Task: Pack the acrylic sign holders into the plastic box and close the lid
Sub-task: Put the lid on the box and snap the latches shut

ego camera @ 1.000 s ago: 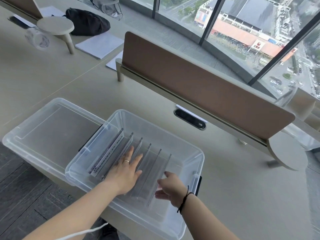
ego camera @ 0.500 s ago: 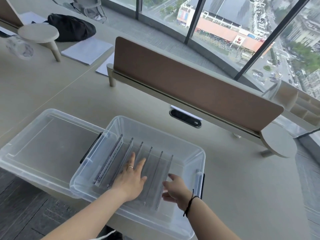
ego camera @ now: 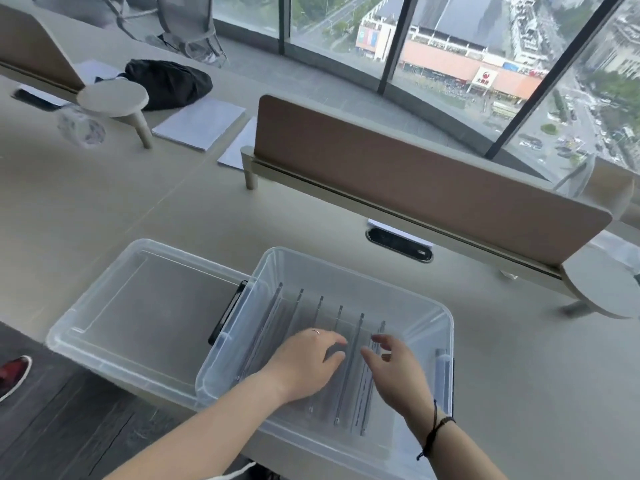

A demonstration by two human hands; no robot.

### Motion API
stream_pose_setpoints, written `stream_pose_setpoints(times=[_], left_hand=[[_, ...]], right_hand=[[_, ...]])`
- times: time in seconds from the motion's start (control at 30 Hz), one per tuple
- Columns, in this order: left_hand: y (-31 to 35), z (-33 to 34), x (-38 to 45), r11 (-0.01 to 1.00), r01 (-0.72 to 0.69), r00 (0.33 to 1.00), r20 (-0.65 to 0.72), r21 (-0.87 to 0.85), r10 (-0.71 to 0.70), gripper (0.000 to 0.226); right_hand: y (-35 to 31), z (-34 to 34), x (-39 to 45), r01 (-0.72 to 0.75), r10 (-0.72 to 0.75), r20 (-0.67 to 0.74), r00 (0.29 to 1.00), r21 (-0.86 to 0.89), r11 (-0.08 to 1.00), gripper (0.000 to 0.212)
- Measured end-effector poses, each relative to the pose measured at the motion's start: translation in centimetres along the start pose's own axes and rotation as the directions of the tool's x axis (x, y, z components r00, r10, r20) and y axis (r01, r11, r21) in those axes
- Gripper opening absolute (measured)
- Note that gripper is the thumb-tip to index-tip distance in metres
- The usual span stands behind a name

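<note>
A clear plastic box (ego camera: 349,271) stands at the desk's near edge. Inside it several acrylic sign holders (ego camera: 318,313) stand on edge in a row, side by side. My left hand (ego camera: 304,362) rests inside the box over the middle holders, fingers curled and spread. My right hand (ego camera: 398,368) hovers just to its right, fingers apart, on either side of the right-hand holders. Neither hand clearly grips anything. The clear lid (ego camera: 138,306) lies upside down on the desk, touching the box's left side.
A brown desk divider (ego camera: 415,188) runs behind the box, with a black cable port (ego camera: 398,244) in front of it. Papers (ego camera: 201,123), a black bag (ego camera: 169,83) and a clear tape roll (ego camera: 81,128) lie far left. A red shoe (ego camera: 12,374) shows on the floor.
My left hand has slid right along the holders and curled its fingers. My right hand has lifted and moved inward toward the left hand. The camera has shifted, so the box sits further right.
</note>
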State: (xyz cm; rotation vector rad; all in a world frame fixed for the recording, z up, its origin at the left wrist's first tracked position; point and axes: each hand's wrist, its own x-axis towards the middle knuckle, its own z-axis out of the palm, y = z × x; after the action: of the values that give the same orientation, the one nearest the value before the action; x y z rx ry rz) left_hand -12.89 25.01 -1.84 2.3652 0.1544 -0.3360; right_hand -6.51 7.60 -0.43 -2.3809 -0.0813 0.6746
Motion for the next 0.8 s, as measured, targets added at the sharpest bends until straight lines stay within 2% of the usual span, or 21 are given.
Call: stream_pose_setpoints(times=[0.13,0.27,0.43,0.63,0.8], left_hand=[[0.6,-1.6,-1.9,0.999,0.015,0.999,-0.043,-0.031,-0.017,0.034],[-0.4,-4.8,-3.5,0.992,0.068,0.976,-0.198,-0.109,-0.088,0.025],[-3.1,-10.3,-4.7,0.973,0.153,0.855,-0.470,-0.172,-0.218,0.019],[-11.5,-15.1,-4.7,0.925,0.238,0.760,-0.536,-0.295,-0.367,0.011],[-21.8,-18.4,-3.2,0.800,0.413,0.672,-0.447,-0.435,-0.590,0.011]], right_hand=[[-3.6,-0.3,1.3,0.127,-0.130,0.079,0.988,0.039,0.991,0.029],[-8.0,1.1,2.2,0.260,-0.281,0.182,0.942,0.132,0.957,0.004],[-13.4,4.2,3.4,0.395,-0.429,0.304,0.851,0.169,0.903,0.008],[-20.2,8.8,5.9,0.482,-0.488,0.343,0.803,0.110,0.869,0.013],[-25.8,15.0,10.5,0.476,-0.454,0.313,0.834,0.008,0.879,0.016]])
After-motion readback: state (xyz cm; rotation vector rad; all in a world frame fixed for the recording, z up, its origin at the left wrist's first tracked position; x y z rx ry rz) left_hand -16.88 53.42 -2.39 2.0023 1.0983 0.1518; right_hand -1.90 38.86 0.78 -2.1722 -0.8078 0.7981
